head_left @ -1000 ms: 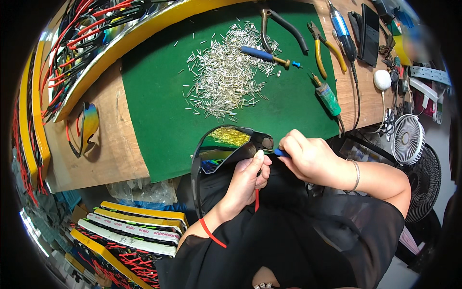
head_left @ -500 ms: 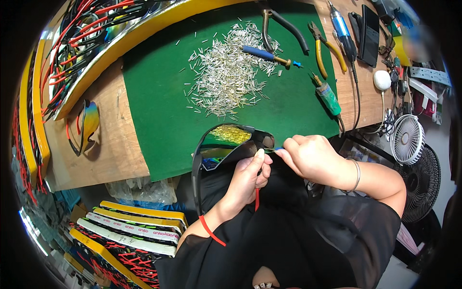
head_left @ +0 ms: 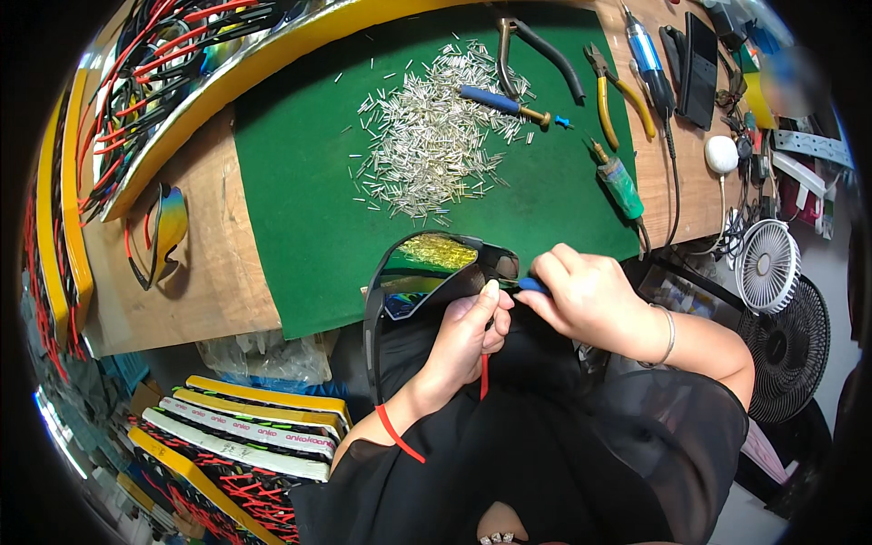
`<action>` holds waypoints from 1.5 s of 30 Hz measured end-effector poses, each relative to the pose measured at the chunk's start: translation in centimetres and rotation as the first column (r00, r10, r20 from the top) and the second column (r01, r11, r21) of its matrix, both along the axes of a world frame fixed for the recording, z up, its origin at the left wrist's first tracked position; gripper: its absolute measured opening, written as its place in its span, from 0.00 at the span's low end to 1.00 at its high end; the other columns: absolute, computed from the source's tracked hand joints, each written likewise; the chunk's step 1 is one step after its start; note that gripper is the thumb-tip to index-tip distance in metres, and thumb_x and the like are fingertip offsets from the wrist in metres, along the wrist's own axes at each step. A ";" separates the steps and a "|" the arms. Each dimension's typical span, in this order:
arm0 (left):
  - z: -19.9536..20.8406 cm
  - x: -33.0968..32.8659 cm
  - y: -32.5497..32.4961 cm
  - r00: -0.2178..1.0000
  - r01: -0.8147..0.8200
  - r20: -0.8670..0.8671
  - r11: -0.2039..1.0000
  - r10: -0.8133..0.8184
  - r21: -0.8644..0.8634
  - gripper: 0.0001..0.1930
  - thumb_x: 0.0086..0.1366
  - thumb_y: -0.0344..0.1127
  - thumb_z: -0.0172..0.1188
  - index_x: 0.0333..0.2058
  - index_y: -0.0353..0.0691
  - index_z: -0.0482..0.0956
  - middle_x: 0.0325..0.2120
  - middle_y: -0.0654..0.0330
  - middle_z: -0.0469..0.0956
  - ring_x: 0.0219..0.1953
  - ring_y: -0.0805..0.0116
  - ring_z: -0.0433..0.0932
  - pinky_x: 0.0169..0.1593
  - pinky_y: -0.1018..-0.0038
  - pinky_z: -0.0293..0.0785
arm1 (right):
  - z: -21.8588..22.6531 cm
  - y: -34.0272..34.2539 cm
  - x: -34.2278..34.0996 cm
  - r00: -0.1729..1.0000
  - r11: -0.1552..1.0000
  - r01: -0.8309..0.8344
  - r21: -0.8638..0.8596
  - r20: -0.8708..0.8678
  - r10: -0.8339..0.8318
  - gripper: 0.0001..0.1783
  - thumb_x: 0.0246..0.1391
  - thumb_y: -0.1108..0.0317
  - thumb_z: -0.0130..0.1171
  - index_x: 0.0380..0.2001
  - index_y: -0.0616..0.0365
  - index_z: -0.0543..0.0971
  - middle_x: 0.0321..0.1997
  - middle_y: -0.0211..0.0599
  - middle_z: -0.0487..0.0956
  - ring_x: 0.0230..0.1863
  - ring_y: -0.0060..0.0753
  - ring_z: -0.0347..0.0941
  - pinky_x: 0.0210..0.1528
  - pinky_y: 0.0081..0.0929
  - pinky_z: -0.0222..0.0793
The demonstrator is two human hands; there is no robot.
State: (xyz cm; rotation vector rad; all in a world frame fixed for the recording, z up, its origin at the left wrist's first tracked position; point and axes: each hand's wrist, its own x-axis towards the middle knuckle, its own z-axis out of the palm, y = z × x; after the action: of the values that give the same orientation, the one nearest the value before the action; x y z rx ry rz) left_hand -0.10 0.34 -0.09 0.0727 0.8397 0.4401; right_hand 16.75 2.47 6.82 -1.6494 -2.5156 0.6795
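My left hand (head_left: pixel 470 334) is closed on a pair of wraparound sunglasses (head_left: pixel 427 252) by its hinge side. The sunglasses have a mirrored lens, a black frame and red temple tips. My right hand (head_left: pixel 581 295) grips the blue handle (head_left: pixel 533 285) of a small screwdriver, its thin shaft pointing at the hinge by my left thumb. The screwdriver's tip and the hinge screw are too small to make out. Beyond my hands, a heap of small metal pins (head_left: pixel 436 136) lies on a green mat (head_left: pixel 300 182), with a blue-handled tool (head_left: pixel 490 98) resting on it.
At the far right lie yellow-handled cutters (head_left: pixel 607 100), black-handled pliers (head_left: pixel 549 59), a green-handled tool (head_left: pixel 619 184) and a corded blue-silver tool (head_left: pixel 645 54). More sunglasses (head_left: pixel 168 232) stand at left. Yellow-edged trays (head_left: pixel 218 486) of frames sit lower left. A white fan (head_left: pixel 767 265) is at right.
The fingers of my right hand have shifted on the screwdriver, and more of its blue handle shows. My left hand and the sunglasses have hardly moved.
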 end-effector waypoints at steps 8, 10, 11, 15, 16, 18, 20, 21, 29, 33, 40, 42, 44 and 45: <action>-0.2 -0.1 -0.1 1.000 -0.004 0.019 1.000 0.004 -0.005 0.16 0.67 0.44 0.42 0.31 0.37 0.69 0.15 0.68 0.66 0.11 0.83 0.52 0.15 0.84 0.46 | -0.2 -0.2 0.0 0.997 0.998 0.051 0.035 -0.068 -0.048 0.16 0.50 0.59 0.55 0.18 0.60 0.69 0.14 0.38 0.69 0.16 0.37 0.71 0.17 0.27 0.67; -0.2 -0.2 0.0 1.000 0.001 0.020 1.000 -0.001 0.000 0.16 0.67 0.44 0.42 0.31 0.37 0.69 0.15 0.67 0.66 0.11 0.83 0.52 0.15 0.84 0.46 | -0.2 -0.1 0.1 0.997 0.999 0.048 0.001 -0.059 -0.048 0.15 0.49 0.61 0.56 0.20 0.60 0.68 0.16 0.39 0.69 0.17 0.37 0.71 0.17 0.27 0.67; -0.2 -0.2 0.0 1.000 0.005 0.020 1.000 -0.005 0.002 0.16 0.67 0.44 0.42 0.31 0.37 0.69 0.15 0.67 0.66 0.11 0.83 0.52 0.15 0.84 0.46 | -0.1 -0.1 0.2 1.000 0.999 0.015 -0.037 -0.014 -0.015 0.14 0.48 0.62 0.56 0.21 0.61 0.68 0.18 0.39 0.69 0.18 0.37 0.71 0.17 0.27 0.67; -0.2 -0.3 0.1 1.000 0.006 0.017 1.000 -0.006 0.004 0.16 0.67 0.45 0.42 0.31 0.37 0.69 0.15 0.67 0.66 0.11 0.83 0.52 0.15 0.85 0.46 | -0.1 -0.5 0.2 1.000 0.999 -0.030 -0.018 -0.010 0.030 0.14 0.48 0.63 0.56 0.23 0.61 0.67 0.17 0.39 0.69 0.17 0.38 0.70 0.17 0.28 0.66; -0.3 -0.2 -0.1 1.000 0.002 0.022 1.000 -0.002 0.000 0.16 0.67 0.45 0.42 0.31 0.37 0.69 0.15 0.67 0.66 0.11 0.83 0.52 0.15 0.85 0.46 | 0.0 -0.4 0.1 0.999 1.000 -0.024 0.003 -0.041 0.025 0.14 0.49 0.62 0.56 0.22 0.61 0.67 0.16 0.39 0.69 0.16 0.37 0.70 0.16 0.28 0.66; -0.4 -0.2 -0.1 1.000 -0.006 0.027 1.000 0.006 -0.003 0.16 0.67 0.45 0.42 0.31 0.37 0.69 0.15 0.67 0.66 0.11 0.83 0.52 0.15 0.85 0.46 | 0.1 -0.2 -0.1 0.995 0.999 0.033 0.004 -0.099 -0.033 0.13 0.49 0.63 0.56 0.22 0.61 0.67 0.16 0.39 0.69 0.16 0.37 0.70 0.16 0.28 0.66; -0.2 -0.2 0.0 1.000 -0.011 0.025 1.000 0.011 -0.004 0.16 0.67 0.45 0.42 0.31 0.37 0.69 0.15 0.67 0.66 0.11 0.84 0.52 0.15 0.85 0.46 | 0.1 -0.2 0.0 0.996 1.000 0.022 -0.013 -0.086 -0.023 0.13 0.48 0.64 0.56 0.23 0.61 0.66 0.17 0.39 0.69 0.17 0.37 0.70 0.16 0.28 0.66; -0.1 -0.2 0.0 1.000 -0.005 0.027 1.000 0.005 -0.004 0.16 0.67 0.45 0.42 0.31 0.37 0.69 0.15 0.68 0.66 0.11 0.84 0.52 0.15 0.85 0.46 | -0.1 -0.2 0.2 0.999 0.999 -0.017 -0.029 -0.042 0.016 0.12 0.48 0.65 0.56 0.24 0.61 0.66 0.18 0.39 0.69 0.17 0.37 0.70 0.17 0.28 0.66; -0.2 -0.3 0.1 1.000 0.010 0.018 1.000 -0.010 0.004 0.16 0.67 0.45 0.42 0.31 0.38 0.69 0.15 0.68 0.66 0.11 0.84 0.52 0.15 0.85 0.46 | -0.1 0.0 0.1 0.999 1.000 0.008 -0.008 -0.048 -0.009 0.14 0.49 0.62 0.55 0.21 0.61 0.67 0.15 0.38 0.69 0.17 0.37 0.71 0.17 0.28 0.66; -0.1 -0.3 0.1 1.000 0.013 0.023 1.000 -0.013 -0.013 0.15 0.67 0.44 0.43 0.31 0.38 0.69 0.15 0.68 0.66 0.11 0.84 0.53 0.15 0.86 0.47 | -0.6 -0.7 0.8 1.000 0.997 -0.025 -0.076 0.012 0.026 0.14 0.47 0.63 0.57 0.27 0.60 0.66 0.20 0.42 0.72 0.20 0.40 0.72 0.19 0.29 0.67; 2.3 -1.4 0.4 0.996 0.055 0.068 0.996 -0.051 -0.068 0.12 0.67 0.41 0.43 0.37 0.40 0.69 0.18 0.66 0.69 0.11 0.84 0.54 0.15 0.87 0.51 | 2.2 1.1 3.3 0.961 0.967 0.087 -0.239 -0.235 -0.145 0.12 0.45 0.68 0.58 0.33 0.60 0.69 0.24 0.41 0.73 0.26 0.41 0.72 0.27 0.30 0.67; 3.3 -1.4 0.9 0.996 0.031 0.078 1.000 -0.031 0.003 0.13 0.67 0.40 0.43 0.46 0.42 0.64 0.19 0.65 0.70 0.12 0.84 0.55 0.15 0.88 0.51 | 1.5 2.0 3.5 0.918 0.966 0.252 -0.057 -0.301 -0.257 0.13 0.46 0.68 0.57 0.35 0.61 0.70 0.28 0.44 0.74 0.29 0.42 0.73 0.30 0.30 0.68; 3.6 -0.9 1.5 0.999 -0.003 0.054 0.993 -0.003 0.116 0.14 0.67 0.39 0.44 0.49 0.43 0.61 0.19 0.65 0.70 0.12 0.84 0.55 0.15 0.88 0.51 | -0.3 3.9 3.2 0.916 0.933 0.333 0.140 -0.283 -0.284 0.13 0.47 0.72 0.55 0.38 0.62 0.70 0.33 0.45 0.73 0.34 0.44 0.72 0.36 0.32 0.68; 3.8 -0.6 1.7 0.999 0.044 0.006 0.983 -0.046 0.181 0.16 0.67 0.38 0.42 0.51 0.43 0.57 0.20 0.64 0.68 0.13 0.85 0.55 0.16 0.89 0.50 | -1.7 5.0 2.8 0.932 0.918 0.307 0.250 -0.275 -0.237 0.13 0.47 0.73 0.55 0.38 0.62 0.70 0.33 0.45 0.73 0.35 0.44 0.71 0.38 0.31 0.67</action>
State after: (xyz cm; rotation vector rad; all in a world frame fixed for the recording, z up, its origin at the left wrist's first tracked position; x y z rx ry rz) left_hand -0.74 2.08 3.68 0.2567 0.7857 0.4731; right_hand 19.58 7.43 5.14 -1.6545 -2.0479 0.4266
